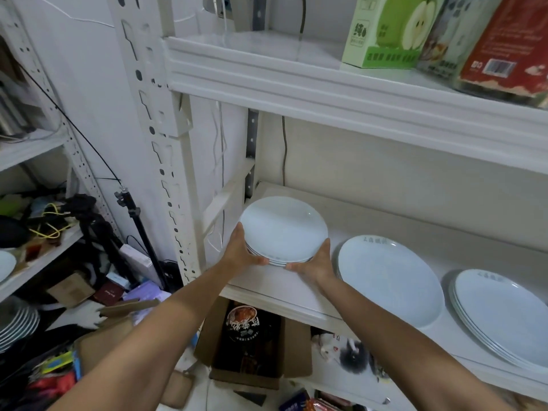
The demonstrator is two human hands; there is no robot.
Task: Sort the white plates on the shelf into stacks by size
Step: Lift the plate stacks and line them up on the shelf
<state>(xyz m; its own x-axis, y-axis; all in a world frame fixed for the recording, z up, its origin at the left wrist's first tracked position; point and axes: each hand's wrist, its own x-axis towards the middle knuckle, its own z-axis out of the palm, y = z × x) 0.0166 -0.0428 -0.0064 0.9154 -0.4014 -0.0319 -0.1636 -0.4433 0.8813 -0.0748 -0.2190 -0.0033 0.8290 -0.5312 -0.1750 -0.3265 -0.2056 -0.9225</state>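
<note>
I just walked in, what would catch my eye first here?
The left hand and right hand grip a small stack of white plates at the left end of the shelf. Beside it to the right lie a wider stack and, farther right, a second wide stack. On the upper shelf stands a green apple box.

The green apple carton (385,34) is showing one large character, seemingly 纯. Grey print on the middle plate (388,280), the right plate stack (504,315) and the red box (510,46) is blurring beyond reading.
</note>
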